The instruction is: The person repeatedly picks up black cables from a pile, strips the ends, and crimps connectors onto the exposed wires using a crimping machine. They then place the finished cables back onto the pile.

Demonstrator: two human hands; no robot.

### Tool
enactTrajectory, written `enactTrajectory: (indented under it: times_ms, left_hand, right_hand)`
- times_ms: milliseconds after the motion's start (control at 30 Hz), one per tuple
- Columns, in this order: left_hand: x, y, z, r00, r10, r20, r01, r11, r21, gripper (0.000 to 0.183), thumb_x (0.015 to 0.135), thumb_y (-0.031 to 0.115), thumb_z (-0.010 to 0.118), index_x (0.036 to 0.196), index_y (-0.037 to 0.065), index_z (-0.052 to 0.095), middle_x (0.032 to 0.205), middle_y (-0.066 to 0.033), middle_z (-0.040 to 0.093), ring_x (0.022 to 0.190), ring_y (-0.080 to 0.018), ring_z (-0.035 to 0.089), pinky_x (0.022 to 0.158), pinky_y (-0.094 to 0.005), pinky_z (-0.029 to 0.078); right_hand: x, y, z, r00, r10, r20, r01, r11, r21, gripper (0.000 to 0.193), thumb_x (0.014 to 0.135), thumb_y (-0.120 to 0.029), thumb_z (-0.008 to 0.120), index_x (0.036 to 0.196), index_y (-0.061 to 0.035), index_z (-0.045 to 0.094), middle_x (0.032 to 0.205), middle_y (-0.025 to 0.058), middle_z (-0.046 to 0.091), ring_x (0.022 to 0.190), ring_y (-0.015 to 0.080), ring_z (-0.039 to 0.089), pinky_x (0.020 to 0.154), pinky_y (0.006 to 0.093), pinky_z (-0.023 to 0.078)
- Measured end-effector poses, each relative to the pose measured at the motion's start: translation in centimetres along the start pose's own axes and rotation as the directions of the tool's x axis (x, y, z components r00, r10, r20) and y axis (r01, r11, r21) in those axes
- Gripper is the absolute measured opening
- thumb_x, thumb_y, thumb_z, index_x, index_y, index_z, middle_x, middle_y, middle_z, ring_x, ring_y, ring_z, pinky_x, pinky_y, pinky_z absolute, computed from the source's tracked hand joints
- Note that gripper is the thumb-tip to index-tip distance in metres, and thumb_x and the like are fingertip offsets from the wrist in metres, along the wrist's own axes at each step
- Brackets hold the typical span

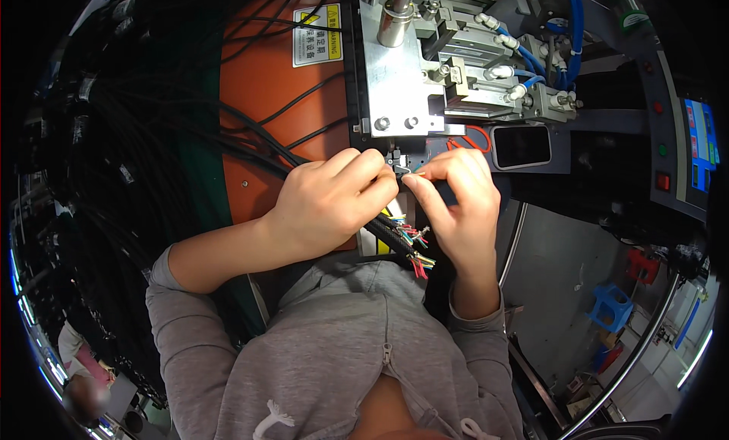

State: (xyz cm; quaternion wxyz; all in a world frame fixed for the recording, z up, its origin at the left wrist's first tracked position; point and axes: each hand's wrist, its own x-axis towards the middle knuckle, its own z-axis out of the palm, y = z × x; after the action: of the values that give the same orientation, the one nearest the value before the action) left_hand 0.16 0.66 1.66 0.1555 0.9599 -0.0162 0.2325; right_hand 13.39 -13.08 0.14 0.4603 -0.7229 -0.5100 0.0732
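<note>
Both hands meet in front of a metal press fixture. My left hand is closed, thumb and fingers pinched together; a black cable runs into it from the left, though its fingers hide the cable's end. With thumb and forefinger, my right hand pinches a thin wire close to the left fingertips. Just beyond the fingertips sits a small metal and dark piece under the fixture; its details are too small to tell. Below the hands lie black sleeved cable ends with bare coloured wires fanned out.
Pneumatic cylinders with blue hoses stand at the back right. A phone-like dark-screened device lies beside red-handled pliers or scissors. Black cables hang in bundles at left. A control panel stands at far right, a blue stool below.
</note>
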Motion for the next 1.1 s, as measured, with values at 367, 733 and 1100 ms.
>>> enactTrajectory:
  times_ms: [367,733,1100]
  left_hand:
    - [-0.6,0.0,1.5,0.998,0.058,-0.007,-0.057,0.989,0.138,0.032,0.069,0.009,0.064,0.101,0.008,0.069,0.068,0.0028,0.047,0.055,-0.0085,0.045,0.041,-0.021,0.038]
    - [-0.5,0.7,1.8,0.998,-0.048,0.031,0.04,0.975,0.221,0.031,0.069,0.008,0.064,0.099,0.008,0.069,0.069,0.0014,0.045,0.056,-0.0094,0.047,0.043,-0.0219,0.04]
    - [-0.1,-0.7,1.9,0.997,-0.056,-0.05,0.06,0.995,0.081,0.014,0.072,0.009,0.065,0.087,0.006,0.066,0.077,-0.0002,0.056,0.061,-0.0111,0.058,0.047,-0.0239,0.044]
  right_hand:
    - [-0.9,2.1,1.4,0.981,0.178,-0.074,-0.168,0.978,0.126,0.007,0.077,0.0,0.068,0.084,0.0009,0.066,0.077,0.0114,0.065,0.071,0.0225,0.061,0.065,0.0304,0.047]
    - [-0.7,2.5,3.3,0.979,0.003,-0.204,-0.01,1.0,-0.03,0.007,0.073,0.0,0.066,0.073,-0.0021,0.059,0.069,0.0076,0.056,0.065,0.0218,0.053,0.061,0.031,0.043]
    - [-1.5,2.7,4.4,0.89,0.445,-0.103,-0.372,0.838,0.4,0.01,0.086,-0.007,0.06,0.081,0.0009,0.057,0.072,0.0034,0.057,0.061,0.0072,0.052,0.056,0.023,0.042]
